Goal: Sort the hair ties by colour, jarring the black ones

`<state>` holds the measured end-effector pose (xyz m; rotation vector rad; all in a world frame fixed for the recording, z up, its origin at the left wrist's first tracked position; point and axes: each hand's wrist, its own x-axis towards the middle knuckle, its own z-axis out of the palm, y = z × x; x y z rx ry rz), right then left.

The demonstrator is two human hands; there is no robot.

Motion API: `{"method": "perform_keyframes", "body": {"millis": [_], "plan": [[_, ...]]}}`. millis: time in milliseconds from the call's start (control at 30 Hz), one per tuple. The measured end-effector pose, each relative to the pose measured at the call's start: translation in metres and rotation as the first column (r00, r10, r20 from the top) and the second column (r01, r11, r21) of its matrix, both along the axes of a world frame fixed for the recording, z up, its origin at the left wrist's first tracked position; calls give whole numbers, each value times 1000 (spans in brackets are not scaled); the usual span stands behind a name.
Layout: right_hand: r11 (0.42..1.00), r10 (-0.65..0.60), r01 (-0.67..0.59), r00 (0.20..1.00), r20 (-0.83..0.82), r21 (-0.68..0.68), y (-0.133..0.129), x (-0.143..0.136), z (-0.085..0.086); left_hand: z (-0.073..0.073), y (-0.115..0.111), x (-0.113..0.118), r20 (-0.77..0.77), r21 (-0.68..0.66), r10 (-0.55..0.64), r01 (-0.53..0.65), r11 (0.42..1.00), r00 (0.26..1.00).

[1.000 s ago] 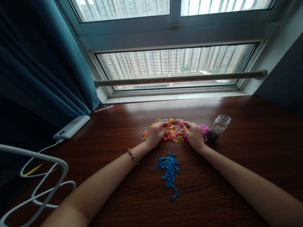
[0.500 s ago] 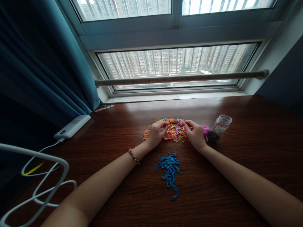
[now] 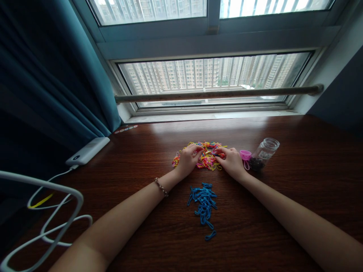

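Note:
Multicoloured small bands, mostly pink, yellow and orange, lie in a loose heap (image 3: 209,162) on the dark wooden table. My left hand (image 3: 187,158) rests over the heap's left part, thumb and forefinger pinched together; what they hold, if anything, is too small to name. Over the right part is my right hand (image 3: 230,161), its thumb and forefinger apart above the bands, with nothing visibly held. Nearer to me, between my forearms, lies a separate pile of blue bands (image 3: 204,202).
Right of my right hand stand a pink cup-like piece (image 3: 245,154) and a tilted clear jar (image 3: 263,153) with dark contents. A white power bank (image 3: 87,151) with a white cable (image 3: 78,204) lies at the left by the blue curtain (image 3: 85,75). A window is behind the table (image 3: 306,162).
My right hand has shifted slightly, its fingers now reaching further left and lower into the heap and spread apart. The pink piece shows more fully. My left hand has barely changed.

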<state>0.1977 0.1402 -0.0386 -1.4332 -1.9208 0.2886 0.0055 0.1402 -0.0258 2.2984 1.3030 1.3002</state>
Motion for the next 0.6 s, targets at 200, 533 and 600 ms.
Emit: {"method": "perform_keyframes", "body": {"millis": [200,533,600], "plan": [[1000,27,-27,999,-39,-15,2,0,-1,0,-1,0,-4,3,7,-7,1000,1000],[995,91,-71,938,-336,70,0,-3,-1,6,-6,5,-3,30,13,-13,999,1000],[993,100,-74,928,-359,88,-1,-4,0,15,-12,8,5,22,-43,43,999,999]]}}
